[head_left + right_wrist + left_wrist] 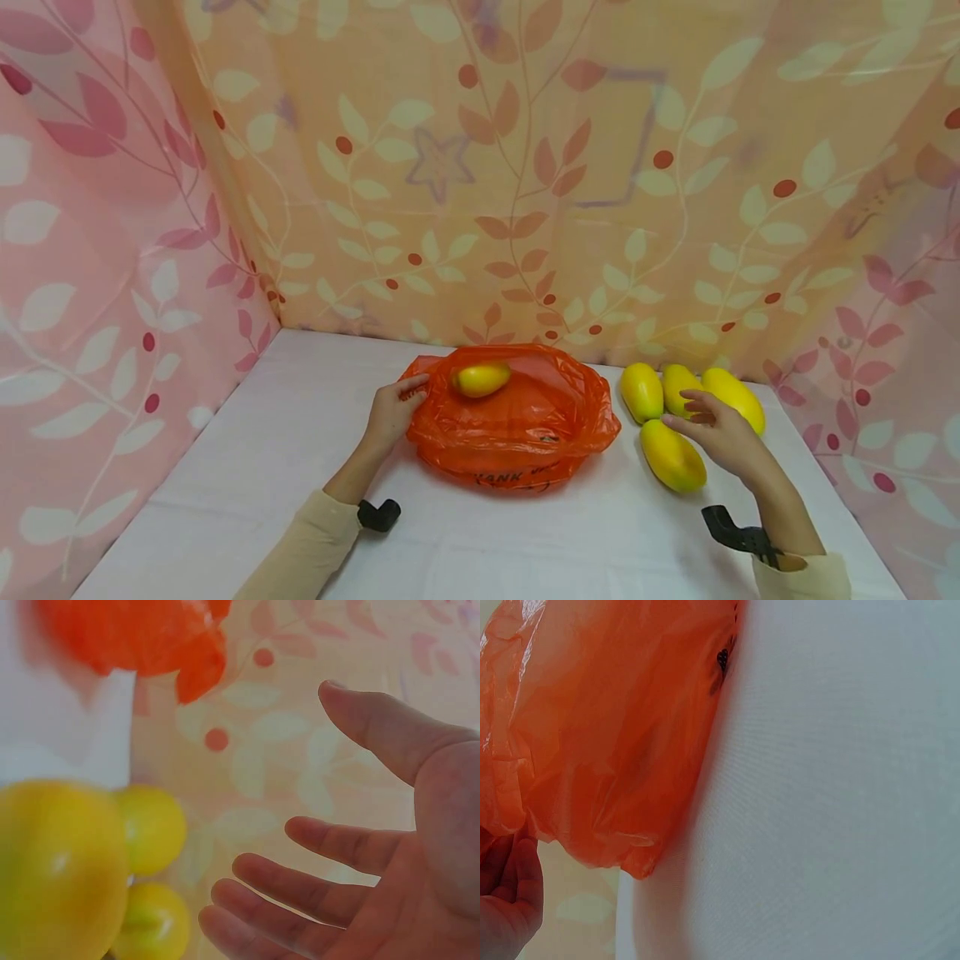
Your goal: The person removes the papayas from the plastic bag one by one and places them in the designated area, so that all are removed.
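An orange-red plastic bag (517, 450) with black lettering lies mouth-open on the white table, and a yellow mango (482, 380) is inside it. At the bag's left edge my left hand (392, 414) pinches the plastic; in the left wrist view its curled fingers (529, 877) meet the bag's rim. My right hand (720, 437) hovers over a group of mangoes to the right of the bag, holding nothing. Its fingers are spread apart in the right wrist view. Nearest to it lies the front mango (672, 457); the others sit just behind.
Three mangoes stand in a row at the back right: the left one (642, 392), the middle one (678, 387) and the right one (738, 398). Patterned cloth walls (450, 250) enclose the white table (247, 467) at the back and both sides.
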`<state>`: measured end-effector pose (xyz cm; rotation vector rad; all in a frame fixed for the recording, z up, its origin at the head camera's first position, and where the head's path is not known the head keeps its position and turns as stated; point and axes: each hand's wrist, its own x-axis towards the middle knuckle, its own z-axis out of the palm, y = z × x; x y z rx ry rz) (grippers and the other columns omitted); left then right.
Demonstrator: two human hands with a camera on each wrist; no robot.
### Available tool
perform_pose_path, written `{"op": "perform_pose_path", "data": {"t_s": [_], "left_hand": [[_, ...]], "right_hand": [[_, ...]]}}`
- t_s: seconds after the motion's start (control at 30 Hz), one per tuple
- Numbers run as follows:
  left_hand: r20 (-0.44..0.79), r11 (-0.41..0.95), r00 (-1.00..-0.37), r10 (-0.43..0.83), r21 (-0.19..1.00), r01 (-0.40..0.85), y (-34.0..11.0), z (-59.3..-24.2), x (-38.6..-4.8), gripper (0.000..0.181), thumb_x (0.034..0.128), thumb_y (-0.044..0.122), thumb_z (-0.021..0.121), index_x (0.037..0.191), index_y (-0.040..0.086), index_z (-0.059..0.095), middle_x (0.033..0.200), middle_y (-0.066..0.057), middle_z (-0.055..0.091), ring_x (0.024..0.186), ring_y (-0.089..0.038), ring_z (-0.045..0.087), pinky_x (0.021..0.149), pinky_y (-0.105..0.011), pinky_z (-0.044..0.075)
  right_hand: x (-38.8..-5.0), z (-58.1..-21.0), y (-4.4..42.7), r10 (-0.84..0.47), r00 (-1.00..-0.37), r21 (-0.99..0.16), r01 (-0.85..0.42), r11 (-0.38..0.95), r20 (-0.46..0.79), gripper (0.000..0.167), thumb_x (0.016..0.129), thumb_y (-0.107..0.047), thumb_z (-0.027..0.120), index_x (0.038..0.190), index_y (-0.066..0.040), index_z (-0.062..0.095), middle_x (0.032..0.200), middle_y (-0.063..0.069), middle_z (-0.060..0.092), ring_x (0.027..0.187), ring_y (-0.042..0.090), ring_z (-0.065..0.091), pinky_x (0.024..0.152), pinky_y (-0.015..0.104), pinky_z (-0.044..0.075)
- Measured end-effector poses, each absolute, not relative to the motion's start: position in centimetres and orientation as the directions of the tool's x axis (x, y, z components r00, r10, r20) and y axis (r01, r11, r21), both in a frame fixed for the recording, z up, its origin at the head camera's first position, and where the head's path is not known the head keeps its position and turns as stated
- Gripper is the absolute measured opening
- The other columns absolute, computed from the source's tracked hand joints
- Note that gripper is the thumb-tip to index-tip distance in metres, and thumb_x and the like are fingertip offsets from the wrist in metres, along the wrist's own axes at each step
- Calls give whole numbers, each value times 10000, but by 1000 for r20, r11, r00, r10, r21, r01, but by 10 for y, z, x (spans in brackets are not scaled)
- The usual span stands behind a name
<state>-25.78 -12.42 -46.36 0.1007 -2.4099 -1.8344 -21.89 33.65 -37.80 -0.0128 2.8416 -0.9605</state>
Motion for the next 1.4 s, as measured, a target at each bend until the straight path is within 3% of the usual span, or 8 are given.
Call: {"op": "perform_pose_path", "data": {"t_s": [0.6, 1.03, 1.4], "left_hand": [[37, 271, -993, -115, 963, 4, -124, -463, -259, 347, 938, 39, 594, 1281, 7, 628, 1337, -168, 609, 1373, -333, 444, 1131, -478, 379], [21, 244, -994, -109, 970, -6, -123, -466, -257, 344, 943, 42, 581, 1282, 12, 628, 1342, -166, 606, 1386, -314, 431, 1126, -469, 387], [32, 271, -991, -126, 963, -4, -123, -463, -259, 337, 939, 46, 589, 1271, 14, 638, 1333, -157, 615, 1373, -324, 444, 1115, -476, 398]], "right_hand": [[-252, -352, 267, -209, -978, -629, -157, 761, -10, 734, 890, -516, 635, 1441, -80, 426, 1374, 256, 517, 1213, 422, 514, 899, 500, 556], [-278, -359, 216, -333, -943, -694, -224, 684, -24, 673, 888, -414, 683, 1403, -42, 460, 1348, 247, 534, 1193, 386, 531, 945, 493, 531], [-301, -365, 171, -431, -902, -618, -322, 717, -30, 689, 887, -416, 687, 1396, -2, 477, 1295, 236, 584, 1166, 411, 565, 953, 494, 520]]}}
